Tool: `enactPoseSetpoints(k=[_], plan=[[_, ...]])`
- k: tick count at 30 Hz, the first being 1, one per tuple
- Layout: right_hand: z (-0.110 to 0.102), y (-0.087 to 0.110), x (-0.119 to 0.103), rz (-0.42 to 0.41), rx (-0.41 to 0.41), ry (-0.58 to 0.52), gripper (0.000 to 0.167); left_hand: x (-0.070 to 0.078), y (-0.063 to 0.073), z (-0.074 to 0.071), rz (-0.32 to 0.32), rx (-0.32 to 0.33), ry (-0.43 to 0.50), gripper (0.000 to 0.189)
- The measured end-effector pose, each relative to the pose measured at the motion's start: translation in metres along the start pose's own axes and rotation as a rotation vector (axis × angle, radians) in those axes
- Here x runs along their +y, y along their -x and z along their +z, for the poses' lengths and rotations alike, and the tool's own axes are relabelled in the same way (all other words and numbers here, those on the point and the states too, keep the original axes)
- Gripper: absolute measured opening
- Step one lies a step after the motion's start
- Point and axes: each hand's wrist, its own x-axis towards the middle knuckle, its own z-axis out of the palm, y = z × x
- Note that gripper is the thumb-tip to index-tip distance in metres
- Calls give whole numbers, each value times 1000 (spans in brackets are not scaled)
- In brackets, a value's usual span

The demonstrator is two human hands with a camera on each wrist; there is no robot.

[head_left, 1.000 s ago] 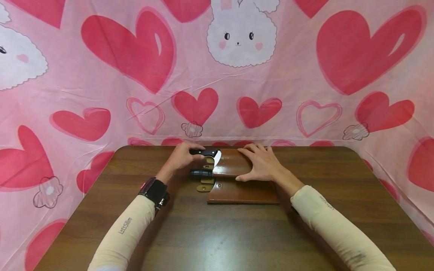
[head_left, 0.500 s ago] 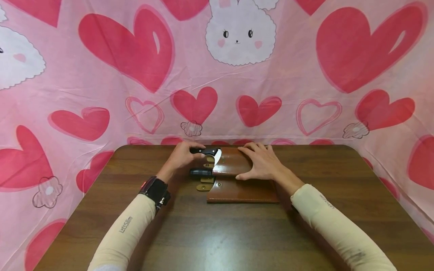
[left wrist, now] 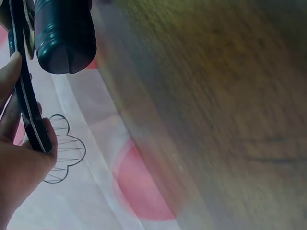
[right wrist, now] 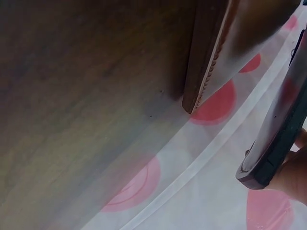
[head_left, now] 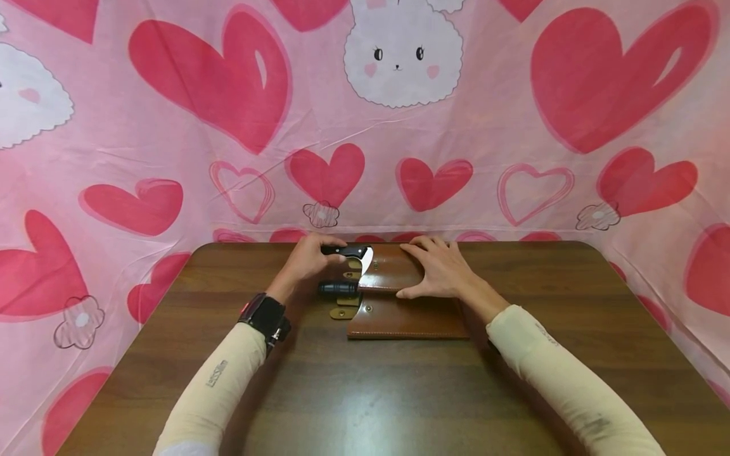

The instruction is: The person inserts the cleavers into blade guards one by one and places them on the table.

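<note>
Near the table's far edge, my left hand [head_left: 307, 259] pinches the black riveted handle [head_left: 353, 251] of a knife between thumb and fingers. A short bright stretch of blade [head_left: 367, 261] shows; the rest is hidden inside a brown leather sheath [head_left: 390, 269]. My right hand [head_left: 441, 269] grips that sheath's right end, thumb at the near side and fingers at the far side. Closer to me lies a second brown sheath [head_left: 410, 320], partly overlapped by the first. A black ribbed handle [head_left: 338, 288] sticks out on its left, also close to my left hand in the left wrist view [left wrist: 66, 40].
Tan straps with snaps [head_left: 342, 313] stick out at the left of the sheaths. The brown wooden table [head_left: 365, 392] has its far edge just behind both hands. A pink cloth with hearts [head_left: 336, 95] hangs beyond it.
My left wrist has shifted slightly to the right. Both hands keep the same hold, and the knife and sheaths stay almost where they were.
</note>
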Motion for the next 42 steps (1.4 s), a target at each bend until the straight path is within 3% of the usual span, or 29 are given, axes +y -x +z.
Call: enactPoseSetpoints(k=[10,24,32,42], plan=[[5,-15,12,1,-4,-13,108,-10,-17,4,36,2,0,24],[17,-39,26,18,-76,-45,107,-31,-39,12,0,-24,33,24],[27,-50,29,22,-110,-42,106,-42,-46,16,-6,-41,49,24],[30,-53,33,37,-177,-84,105,-44,-49,18,18,-72,49,24]])
